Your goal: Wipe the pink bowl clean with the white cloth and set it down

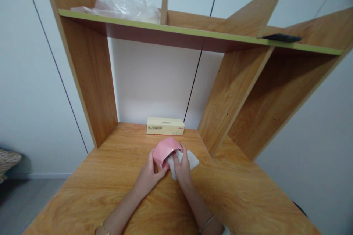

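Note:
A pink faceted bowl is tipped on its side above the desk, its opening turned toward me. My left hand grips it at the left, the thumb at the lower rim and fingers around the outside. With my right hand I hold a white cloth, or perhaps a wet wipe, partly pushed into the opening. Some of the right fingers are hidden by the bowl and the cloth. One corner of the cloth spreads out to the right of that hand.
Behind the bowl, a cream-coloured long box with printed lettering stands near the wall. Wooden uprights and a shelf frame the desk. Crumpled clear plastic and a dark flat object lie on the shelf.

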{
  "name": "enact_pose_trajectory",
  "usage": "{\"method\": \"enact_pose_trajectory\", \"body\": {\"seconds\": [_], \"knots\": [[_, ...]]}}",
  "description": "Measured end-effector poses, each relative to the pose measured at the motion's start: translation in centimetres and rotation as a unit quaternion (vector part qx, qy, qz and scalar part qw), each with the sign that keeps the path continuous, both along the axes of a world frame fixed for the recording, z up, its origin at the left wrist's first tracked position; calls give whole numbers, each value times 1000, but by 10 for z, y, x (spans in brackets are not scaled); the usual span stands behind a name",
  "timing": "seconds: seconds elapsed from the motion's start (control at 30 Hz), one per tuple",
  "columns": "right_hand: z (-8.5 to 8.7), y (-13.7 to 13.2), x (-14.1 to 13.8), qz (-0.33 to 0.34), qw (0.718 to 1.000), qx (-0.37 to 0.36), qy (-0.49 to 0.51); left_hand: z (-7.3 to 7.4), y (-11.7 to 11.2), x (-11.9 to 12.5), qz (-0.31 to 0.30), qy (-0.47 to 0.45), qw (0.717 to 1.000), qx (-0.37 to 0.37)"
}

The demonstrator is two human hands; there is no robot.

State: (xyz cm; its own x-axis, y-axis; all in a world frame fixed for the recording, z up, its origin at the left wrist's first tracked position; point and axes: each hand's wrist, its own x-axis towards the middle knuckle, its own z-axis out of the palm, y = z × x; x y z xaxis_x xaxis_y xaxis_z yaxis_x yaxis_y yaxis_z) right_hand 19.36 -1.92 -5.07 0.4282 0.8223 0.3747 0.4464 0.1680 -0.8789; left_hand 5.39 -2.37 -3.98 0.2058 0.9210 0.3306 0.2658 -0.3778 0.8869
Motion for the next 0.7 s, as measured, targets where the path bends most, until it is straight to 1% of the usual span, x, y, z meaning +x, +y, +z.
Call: {"method": "enact_pose_trajectory", "body": {"seconds": [0.07,0.13,0.23,0.3,0.4,0.47,0.53,0.6,0.7], "knots": [[2,1,-2,10,1000,3,0,-1,0,1,-11,-19,1000,-4],[4,1,-2,0,1000,-8,-25,0,0,0,15,-13,1000,-3],[7,-1,1,-36,994,-52,-88,5,2,-5,53,30,998,4],[10,-3,4,-52,986,-64,-145,9,3,-9,58,73,996,-2],[12,-4,9,-48,973,-33,-222,15,0,-11,65,125,990,-13],[10,-3,11,-34,968,-18,-246,17,-2,-11,71,142,987,-10],[7,-2,12,-14,969,-20,-245,17,-3,-11,74,152,986,5],[2,0,12,10,975,-24,-221,16,-2,-11,75,153,985,18],[-4,1,11,22,986,-35,-164,13,0,-11,87,122,989,-6]]}}
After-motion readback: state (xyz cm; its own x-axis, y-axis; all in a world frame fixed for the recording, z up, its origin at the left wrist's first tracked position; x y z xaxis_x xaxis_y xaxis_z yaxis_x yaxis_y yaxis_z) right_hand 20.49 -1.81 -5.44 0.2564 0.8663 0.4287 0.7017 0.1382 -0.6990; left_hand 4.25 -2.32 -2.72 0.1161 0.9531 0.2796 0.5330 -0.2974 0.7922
